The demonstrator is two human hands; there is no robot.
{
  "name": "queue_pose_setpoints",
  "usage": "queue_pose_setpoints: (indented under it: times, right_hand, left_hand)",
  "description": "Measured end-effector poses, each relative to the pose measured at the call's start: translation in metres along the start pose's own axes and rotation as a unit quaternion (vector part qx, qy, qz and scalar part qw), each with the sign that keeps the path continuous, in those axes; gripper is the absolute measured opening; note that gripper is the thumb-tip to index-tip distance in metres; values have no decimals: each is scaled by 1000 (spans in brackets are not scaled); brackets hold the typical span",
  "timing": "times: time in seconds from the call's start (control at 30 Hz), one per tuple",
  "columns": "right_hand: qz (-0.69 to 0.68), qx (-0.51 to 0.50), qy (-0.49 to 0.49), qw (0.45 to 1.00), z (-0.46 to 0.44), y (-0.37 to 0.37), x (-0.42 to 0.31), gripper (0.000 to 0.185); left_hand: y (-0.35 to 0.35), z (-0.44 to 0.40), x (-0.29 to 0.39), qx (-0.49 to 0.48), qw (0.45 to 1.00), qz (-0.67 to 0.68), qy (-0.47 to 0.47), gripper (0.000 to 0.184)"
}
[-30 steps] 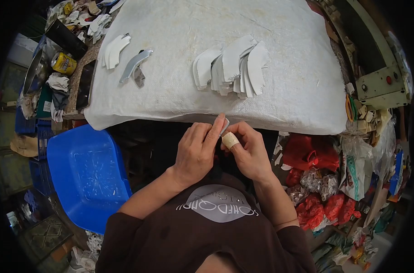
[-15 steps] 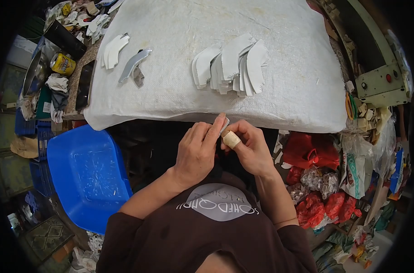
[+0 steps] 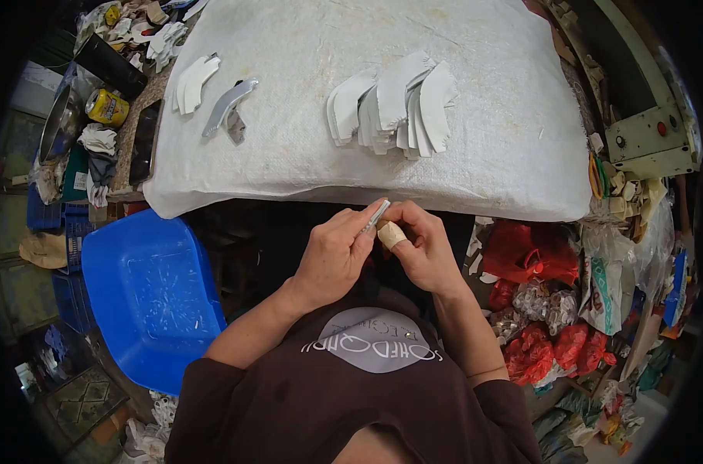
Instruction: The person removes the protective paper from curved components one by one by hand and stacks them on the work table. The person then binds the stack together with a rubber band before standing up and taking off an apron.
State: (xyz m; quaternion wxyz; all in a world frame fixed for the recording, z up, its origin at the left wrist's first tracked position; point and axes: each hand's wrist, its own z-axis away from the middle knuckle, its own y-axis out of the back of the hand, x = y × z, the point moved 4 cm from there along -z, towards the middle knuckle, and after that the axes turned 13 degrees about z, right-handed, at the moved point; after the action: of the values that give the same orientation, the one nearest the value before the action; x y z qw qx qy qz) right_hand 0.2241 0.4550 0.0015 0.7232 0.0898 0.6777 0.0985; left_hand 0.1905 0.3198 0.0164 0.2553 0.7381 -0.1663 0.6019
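Observation:
My left hand is closed on a small white layered piece, whose narrow edge sticks up between thumb and fingers. My right hand is closed right beside it, fingertips curled at the piece's right side; what they pinch is hidden. Beige tape wraps the right thumb. Both hands are just below the front edge of the covered table. Ahead of them lies a fanned pile of curved white pieces. Further left lie a grey-blue curved strip and a few white curved pieces.
White woven sheeting covers the table. To my left stands a blue plastic tub with small scraps inside. A phone and a yellow can sit at the left edge. Red bags crowd the lower right.
My left hand has tilted and its fingers have drawn back, so more of the white piece's edge shows. The right hand stays close beside it. The piles on the table are unchanged.

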Motion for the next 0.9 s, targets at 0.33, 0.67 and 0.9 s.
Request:
queue_pose_setpoints:
  times: [0.33,0.67,0.9]
  right_hand:
    - [165,70,120,977,2,-2,-7,15]
    - [71,50,-2,996,12,-14,-2,15]
    - [93,24,-2,995,-1,-3,-12,15]
  left_hand:
    - [-6,2,-15,47,992,105,56,27]
    - [5,-2,-26,154,944,272,106,31]
    - [-1,-1,-10,54,998,16,-19,33]
